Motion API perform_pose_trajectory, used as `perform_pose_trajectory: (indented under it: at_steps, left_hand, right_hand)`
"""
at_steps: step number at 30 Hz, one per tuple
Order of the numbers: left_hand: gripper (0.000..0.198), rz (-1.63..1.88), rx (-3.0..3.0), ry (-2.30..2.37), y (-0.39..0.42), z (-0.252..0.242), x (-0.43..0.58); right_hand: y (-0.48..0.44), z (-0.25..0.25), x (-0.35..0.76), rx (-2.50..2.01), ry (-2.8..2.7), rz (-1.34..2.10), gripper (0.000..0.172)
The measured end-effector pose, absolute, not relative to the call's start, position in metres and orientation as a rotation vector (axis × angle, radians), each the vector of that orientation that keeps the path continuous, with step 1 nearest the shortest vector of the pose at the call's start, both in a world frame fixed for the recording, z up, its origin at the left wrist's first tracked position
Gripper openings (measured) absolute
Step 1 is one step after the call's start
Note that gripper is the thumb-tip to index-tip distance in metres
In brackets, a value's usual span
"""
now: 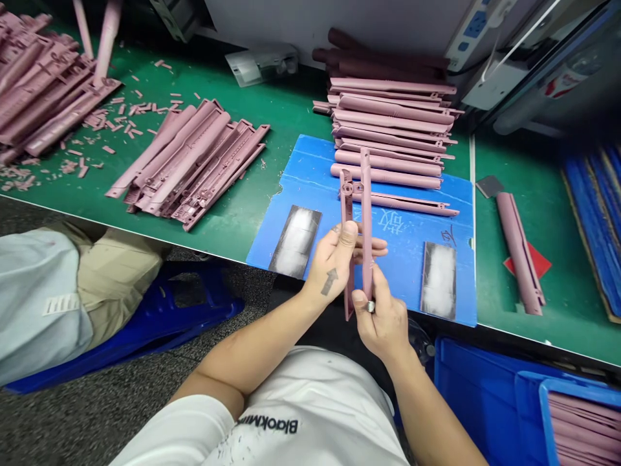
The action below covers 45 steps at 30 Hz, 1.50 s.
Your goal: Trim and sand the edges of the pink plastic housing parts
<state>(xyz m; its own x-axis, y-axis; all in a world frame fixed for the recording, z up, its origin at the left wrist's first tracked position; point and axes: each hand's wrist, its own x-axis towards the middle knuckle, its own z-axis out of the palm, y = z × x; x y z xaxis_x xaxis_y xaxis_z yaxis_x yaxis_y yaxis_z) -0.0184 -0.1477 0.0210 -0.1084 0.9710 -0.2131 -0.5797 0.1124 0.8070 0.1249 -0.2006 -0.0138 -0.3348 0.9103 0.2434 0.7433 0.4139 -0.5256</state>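
L hand (334, 259) pinches one pink plastic shell (346, 207); R hand (387, 318) pinches a 2nd pink shell (367, 207), just to its R. Both are up by the blue board (308, 175), side by side, long ways pointing to the table's (272, 110) back. Can't tell if they touch.

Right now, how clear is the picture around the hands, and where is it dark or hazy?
Head view: left hand, right hand and their pink pieces look fairly sharp; head view, top: the rear pieces of the stack lie in shadow; head view, upper right: the bottle looks hazy.
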Motion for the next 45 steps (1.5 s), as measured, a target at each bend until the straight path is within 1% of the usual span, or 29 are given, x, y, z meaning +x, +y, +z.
perform_pose_trajectory:
  at_steps: [5,9,13,15,18,20,22,24,25,28,31,33,35,37,40,41,42,45]
  left_hand:
    - [0.064,1.438,0.56,0.937,-0.149,0.02,-0.017]
    - [0.069,1.403,0.595,0.857,-0.152,0.017,-0.021]
    - [0.059,1.362,0.575,0.758,-0.155,0.016,-0.025]
    - [0.058,1.326,0.572,0.706,-0.153,0.018,-0.029]
    - [0.062,1.385,0.575,0.681,-0.145,0.023,-0.038]
    - [0.059,1.491,0.588,0.707,-0.138,0.026,-0.045]
    - [0.054,1.548,0.615,0.743,-0.133,0.028,-0.047]
    - [0.051,1.547,0.662,0.764,-0.13,0.029,-0.046]
    - [0.05,1.541,0.69,0.771,-0.129,0.028,-0.044]
    - [0.048,1.482,0.812,0.823,-0.127,0.025,-0.038]
    - [0.044,1.344,1.007,0.941,-0.124,0.018,-0.034]
    - [0.052,1.236,1.145,1.002,-0.123,0.012,-0.035]
    - [0.06,1.118,1.277,1.053,-0.121,0.008,-0.038]
    - [0.058,1.017,1.414,1.112,-0.119,0.007,-0.043]
    - [0.052,0.928,1.6,1.211,-0.117,0.013,-0.051]
    - [0.051,0.921,1.643,1.238,-0.116,0.015,-0.053]
    - [0.051,0.917,1.679,1.265,-0.115,0.018,-0.055]
    - [0.049,0.867,1.803,1.362,-0.111,0.024,-0.056]
  right_hand:
    - [-0.201,-0.014,0.123,-1.374,-2.194,0.36,0.057]
    - [-0.2,-0.014,0.123,-1.407,-2.243,0.271,0.058]
    - [-0.198,-0.013,0.127,-1.414,-2.278,0.275,0.066]
    - [-0.196,-0.009,0.131,-1.38,-2.256,0.415,0.061]
    - [-0.196,-0.001,0.139,-1.237,-2.238,0.877,0.053]
    - [-0.2,0.004,0.141,-1.162,-2.191,1.107,0.048]
    - [-0.205,0.007,0.141,-1.168,-2.156,1.154,0.035]
    - [-0.21,0.007,0.139,-1.208,-2.167,1.103,0.025]
    - [-0.211,0.006,0.14,-1.229,-2.18,1.084,0.024]
    - [-0.211,0.002,0.156,-1.282,-2.164,1.036,0.028]
    - [-0.206,0.01,0.203,-1.421,-2.058,0.894,0.024]
    - [-0.199,0.025,0.247,-1.621,-1.988,0.638,0.022]
    - [-0.19,0.045,0.293,-1.82,-1.925,0.31,0.026]
    - [-0.179,0.068,0.335,-1.922,-1.889,0.125,0.032]
    - [-0.163,0.1,0.384,-2.055,-2.03,-0.114,0.051]
    - [-0.156,0.11,0.395,-2.103,-2.108,-0.225,0.055]
    - [-0.148,0.118,0.404,-2.145,-2.196,-0.342,0.054]
    - [-0.114,0.134,0.415,-2.191,-2.423,-0.548,0.035]
